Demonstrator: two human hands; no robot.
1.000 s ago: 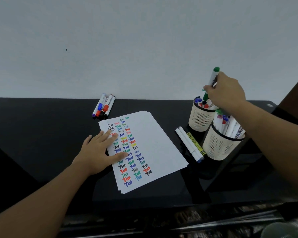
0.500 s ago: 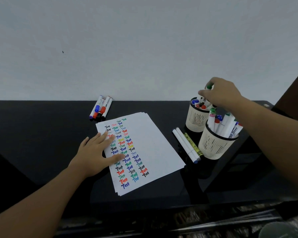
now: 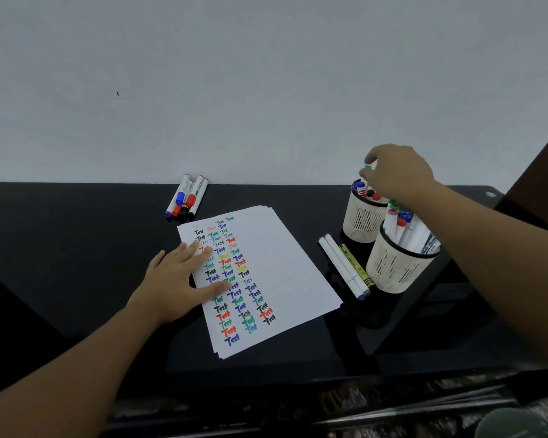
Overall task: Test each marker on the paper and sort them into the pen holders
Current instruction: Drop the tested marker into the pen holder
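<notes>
A white paper stack (image 3: 285, 267) with rows of coloured "Test" marks lies on the black table (image 3: 76, 248). My left hand (image 3: 178, 276) rests flat on the paper's left side, fingers spread. My right hand (image 3: 396, 172) hovers over the far pen holder (image 3: 363, 222) and pinches the green-capped marker (image 3: 369, 168), whose lower part is down in that holder. The near pen holder (image 3: 396, 270) is full of markers. Several markers (image 3: 187, 199) lie at the back of the table; three more (image 3: 345, 267) lie left of the holders.
A pale wall rises right behind the table's back edge. At the far right stands a dark brown panel (image 3: 544, 172). A round grey-green object (image 3: 519, 425) shows at the bottom right corner.
My right hand has lowered the green-capped marker from above the far holder down into it. My left hand has stayed flat on the paper.
</notes>
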